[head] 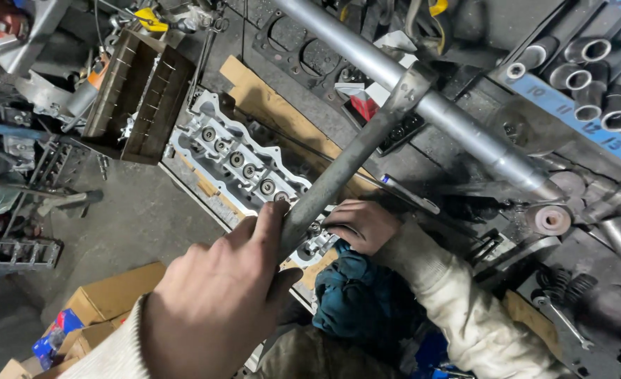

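The left hand (pixel 216 302), nearest, has its fingers wrapped tight round the grey lever (pixel 345 165) angled over the cylinder head (pixel 237 165) on the tabletop (pixel 149 217), where the right hand's (pixel 359 224) curled fingers, grip unclear, could get pinched should it slip.

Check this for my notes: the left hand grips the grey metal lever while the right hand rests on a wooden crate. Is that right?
Not quite. In the head view the left hand does grip the grey metal lever, but the right hand rests on the metal cylinder head, not a wooden crate.
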